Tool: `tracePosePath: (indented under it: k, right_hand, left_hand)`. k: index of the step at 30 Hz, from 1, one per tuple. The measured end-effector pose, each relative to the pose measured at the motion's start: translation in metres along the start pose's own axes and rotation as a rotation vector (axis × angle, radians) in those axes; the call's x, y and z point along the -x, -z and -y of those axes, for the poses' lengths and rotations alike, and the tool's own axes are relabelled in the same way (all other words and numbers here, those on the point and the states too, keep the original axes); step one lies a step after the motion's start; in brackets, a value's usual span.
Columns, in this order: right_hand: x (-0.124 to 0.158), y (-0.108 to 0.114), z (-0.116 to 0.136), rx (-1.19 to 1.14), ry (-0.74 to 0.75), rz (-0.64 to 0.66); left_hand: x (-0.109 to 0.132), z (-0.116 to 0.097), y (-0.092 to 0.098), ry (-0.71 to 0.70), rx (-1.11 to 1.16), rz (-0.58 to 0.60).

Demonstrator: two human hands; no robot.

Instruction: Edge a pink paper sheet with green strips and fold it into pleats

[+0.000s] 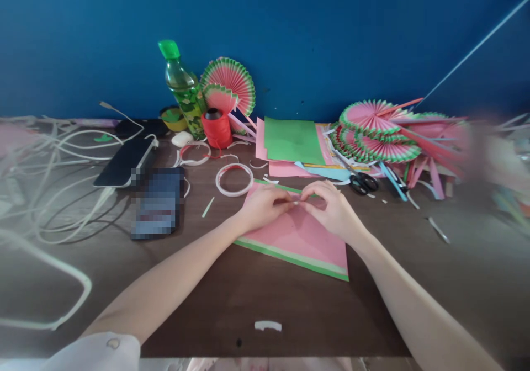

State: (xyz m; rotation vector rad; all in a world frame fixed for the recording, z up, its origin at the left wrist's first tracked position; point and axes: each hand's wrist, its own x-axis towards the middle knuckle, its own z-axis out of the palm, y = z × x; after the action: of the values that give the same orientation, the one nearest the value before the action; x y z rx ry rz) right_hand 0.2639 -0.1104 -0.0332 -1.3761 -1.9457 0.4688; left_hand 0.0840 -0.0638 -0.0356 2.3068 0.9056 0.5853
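A pink paper sheet (296,236) with white and green borders lies on the dark wooden table (232,305) in front of me. My left hand (263,206) and my right hand (331,208) rest on its far edge, fingertips pinched together on the paper where they meet. Both hands have curled, closed fingers gripping the sheet's edge.
Black scissors (360,182) lie just right of the hands. Folded pink-green paper fans (379,133) pile at right; green and pink sheets (292,139) behind. A red thread spool (216,128), green bottle (184,86), tape ring (234,179), phones (124,161) and white cables (62,194) sit left.
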Motion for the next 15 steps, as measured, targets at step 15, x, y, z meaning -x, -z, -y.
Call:
tracePosePath:
  k: [15]
  right_hand:
    - [0.0014,0.0062,0.0066,0.024,0.026,0.16]
  left_hand:
    - [0.0007,0.0034,0.003,0.023,0.082,0.085]
